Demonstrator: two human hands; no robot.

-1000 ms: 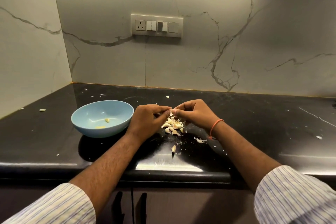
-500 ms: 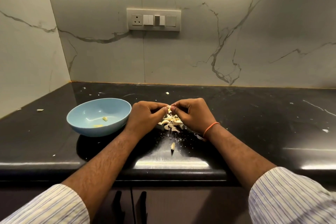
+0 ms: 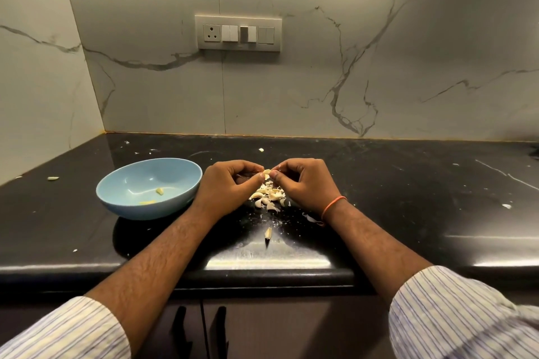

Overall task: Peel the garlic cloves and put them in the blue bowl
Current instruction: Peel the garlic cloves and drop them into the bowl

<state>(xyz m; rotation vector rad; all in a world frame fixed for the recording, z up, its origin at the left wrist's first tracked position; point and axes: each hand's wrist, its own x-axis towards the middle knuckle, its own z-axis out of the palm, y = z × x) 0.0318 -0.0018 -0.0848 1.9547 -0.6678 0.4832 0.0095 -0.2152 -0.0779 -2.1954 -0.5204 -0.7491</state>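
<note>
I am mid-peel: my left hand (image 3: 230, 183) and right hand (image 3: 303, 182) meet fingertip to fingertip over the desk (image 3: 408, 198), both pinching one clove (image 3: 266, 172) between curled fingers and thumbs. How much skin is left on it I cannot tell (it is mostly hidden by my fingertips). Just below lies the pile (image 3: 269, 197) of cloves and loose skins, and one stray clove (image 3: 268, 233) sits nearer me. The bowl (image 3: 122, 201) stands just left of my left hand, with two small pale pieces (image 3: 159, 191) in it, so I judge the task is at an early stage. Next I should strip the last skin, then carry the clove left and drop it over the rim, a short reach. No writing or brand is readable anywhere; the switch plate (image 3: 238, 33) on the far wall is unmarked.
</note>
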